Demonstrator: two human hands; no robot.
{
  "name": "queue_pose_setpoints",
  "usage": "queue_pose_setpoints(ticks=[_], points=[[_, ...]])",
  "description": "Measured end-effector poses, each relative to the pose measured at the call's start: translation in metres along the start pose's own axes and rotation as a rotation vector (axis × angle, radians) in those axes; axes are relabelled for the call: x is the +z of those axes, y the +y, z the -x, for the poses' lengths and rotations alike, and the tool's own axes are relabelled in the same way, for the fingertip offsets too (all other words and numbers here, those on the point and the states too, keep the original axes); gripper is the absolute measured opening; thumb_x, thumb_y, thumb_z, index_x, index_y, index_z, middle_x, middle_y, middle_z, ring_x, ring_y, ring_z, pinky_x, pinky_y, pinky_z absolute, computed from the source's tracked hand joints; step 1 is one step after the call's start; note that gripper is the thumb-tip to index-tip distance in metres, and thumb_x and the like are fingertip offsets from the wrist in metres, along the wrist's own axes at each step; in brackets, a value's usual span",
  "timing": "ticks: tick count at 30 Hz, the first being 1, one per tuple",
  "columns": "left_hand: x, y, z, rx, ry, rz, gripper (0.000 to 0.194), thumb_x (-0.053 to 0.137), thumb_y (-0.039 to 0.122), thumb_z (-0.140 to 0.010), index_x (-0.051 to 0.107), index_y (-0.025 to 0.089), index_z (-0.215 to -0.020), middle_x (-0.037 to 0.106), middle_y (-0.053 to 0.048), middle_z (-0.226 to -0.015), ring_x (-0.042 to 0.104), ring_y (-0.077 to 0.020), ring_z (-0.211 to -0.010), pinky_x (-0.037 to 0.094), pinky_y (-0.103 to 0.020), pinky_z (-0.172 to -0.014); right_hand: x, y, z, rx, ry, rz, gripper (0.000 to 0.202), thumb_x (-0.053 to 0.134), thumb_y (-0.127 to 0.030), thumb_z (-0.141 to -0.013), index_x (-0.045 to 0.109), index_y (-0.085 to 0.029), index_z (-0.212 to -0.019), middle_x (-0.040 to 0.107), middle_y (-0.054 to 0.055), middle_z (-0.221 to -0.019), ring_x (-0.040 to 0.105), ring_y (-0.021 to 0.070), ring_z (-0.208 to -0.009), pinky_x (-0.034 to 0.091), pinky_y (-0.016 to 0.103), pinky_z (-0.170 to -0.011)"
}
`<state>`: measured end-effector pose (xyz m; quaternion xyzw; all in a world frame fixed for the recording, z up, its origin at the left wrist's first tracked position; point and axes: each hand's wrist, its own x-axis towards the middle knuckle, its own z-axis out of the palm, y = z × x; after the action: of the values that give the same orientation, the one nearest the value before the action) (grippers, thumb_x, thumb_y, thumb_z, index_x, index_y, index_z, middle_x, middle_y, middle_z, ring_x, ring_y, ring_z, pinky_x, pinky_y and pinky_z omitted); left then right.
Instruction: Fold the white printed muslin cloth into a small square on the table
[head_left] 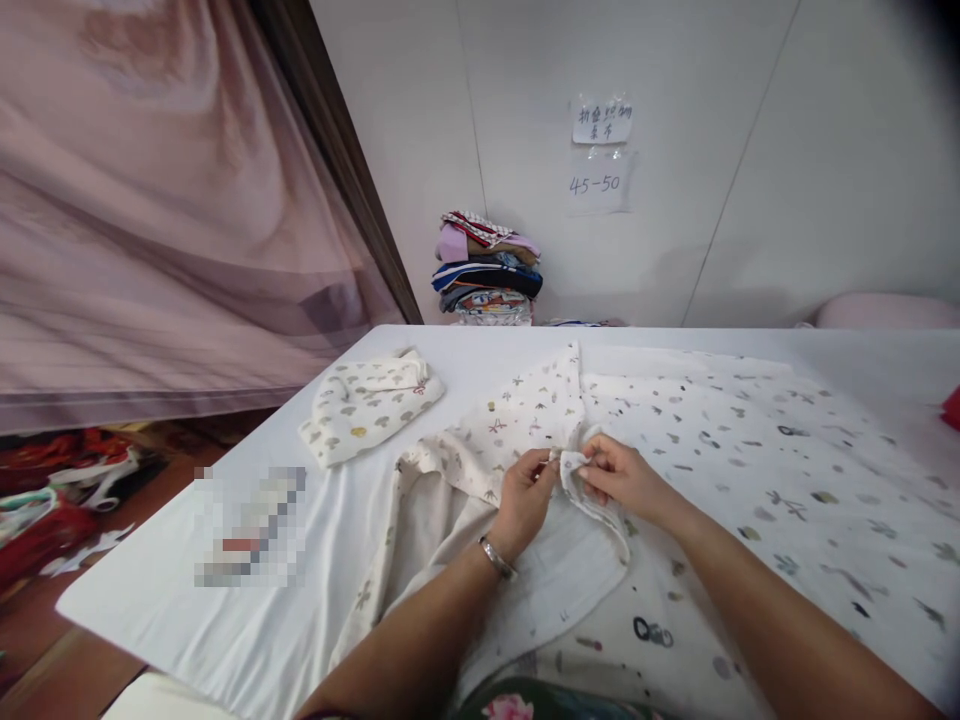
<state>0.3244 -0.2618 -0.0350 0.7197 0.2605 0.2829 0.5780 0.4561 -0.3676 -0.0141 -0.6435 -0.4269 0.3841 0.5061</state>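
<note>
Fingers (541, 458): on the left hand (523, 505) and the right hand (619, 478), both sets were pinched on a gathered edge of the printed cloth, nearly meeting; folds hid some of the tips.
Printed cloth (750, 480): spread over the right and middle of the counter (142, 585), white with small dark and greenish motifs; its near part ran under the forearms and out of view at the bottom. Whether the crumpled left portion and the flat right portion were one piece was hard to tell.
Turned-back part: a plain pale underside showed below the hands, partly covered by the left forearm.
Bracelet (498, 558): silvery, around the left wrist.
Floral garment (510, 705): dark green with a pink flower, cut off by the bottom edge.
Folded bundle (375, 405): pale with grey-brown motifs, left of the printed cloth, apart from it.
Pixelated patch (259, 525): masked an item near the counter's left side; its kind could not be made out.
Cloth stack (487, 270): beyond the far edge, against the wall (675, 120), its base hidden.
Lower paper (598, 184): on the wall, reading "45-50".
Pink curtain (187, 200): at left, cropped by the frame.
Red object (952, 408): mostly cut off at right, unidentifiable.
</note>
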Motion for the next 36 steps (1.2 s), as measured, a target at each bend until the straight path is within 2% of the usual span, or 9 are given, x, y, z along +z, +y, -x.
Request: queue_pose_setpoints(ticks=[4,9,19,24,31,36], points=[[-0.003,0.0,0.0,0.088,0.02,-0.118,0.021,0.05,0.034,-0.082,0.061,0.017,-0.075,0.053,0.001,-0.067,0.046,-0.0098,-0.063,0.039,-0.02,-0.06,0.001,-0.002,0.001,0.013,-0.034,-0.001,0.023,0.055,-0.039,-0.078,0.042,-0.021,-0.082,0.06,-0.005,-0.059,0.052,0.01,-0.043,0.039,0.023,-0.046],[-0.004,0.003,0.001,0.115,-0.004,-0.186,0.022,0.049,0.031,-0.083,0.061,0.018,-0.07,0.056,0.0,-0.071,0.049,-0.0109,-0.068,0.04,-0.02,-0.062,0.003,-0.003,0.001,0.0,0.032,-0.114,0.025,0.054,-0.042,-0.08,0.042,-0.021,-0.078,0.061,-0.004,-0.059,0.052,0.0091,-0.041,0.034,0.02,-0.041],[-0.002,0.01,0.007,0.236,-0.052,-0.105,0.023,0.048,0.03,-0.086,0.068,0.021,-0.09,0.062,-0.004,-0.083,0.055,-0.0136,-0.079,0.043,-0.023,-0.07,0.007,0.002,-0.001,0.054,0.166,-0.292,0.028,0.058,-0.044,-0.078,0.045,-0.019,-0.079,0.066,0.001,-0.068,0.054,0.0095,-0.043,0.028,0.018,-0.036],[-0.003,0.013,0.01,0.236,-0.099,-0.139,0.025,0.045,0.03,-0.088,0.067,0.02,-0.093,0.061,-0.005,-0.087,0.055,-0.0143,-0.081,0.044,-0.024,-0.072,0.009,0.002,-0.001,0.058,0.175,-0.301,0.027,0.058,-0.043,-0.078,0.045,-0.019,-0.079,0.066,0.0,-0.068,0.055,0.0097,-0.044,0.029,0.018,-0.037],[-0.004,0.019,0.012,0.237,-0.121,-0.1,0.024,0.047,0.032,-0.087,0.066,0.018,-0.094,0.06,-0.006,-0.088,0.054,-0.0135,-0.079,0.043,-0.023,-0.067,0.009,0.004,-0.001,0.062,0.178,-0.31,0.027,0.058,-0.044,-0.078,0.046,-0.019,-0.077,0.066,0.0,-0.066,0.055,0.0095,-0.043,0.029,0.018,-0.037],[0.0,0.009,0.011,0.106,-0.088,0.026,0.025,0.056,0.036,-0.081,0.065,0.018,-0.097,0.059,-0.004,-0.085,0.051,-0.0118,-0.072,0.041,-0.023,-0.063,0.011,0.007,-0.003,0.075,0.179,-0.324,0.028,0.059,-0.044,-0.077,0.046,-0.019,-0.077,0.066,0.0,-0.065,0.055,0.0095,-0.042,0.028,0.018,-0.036]])
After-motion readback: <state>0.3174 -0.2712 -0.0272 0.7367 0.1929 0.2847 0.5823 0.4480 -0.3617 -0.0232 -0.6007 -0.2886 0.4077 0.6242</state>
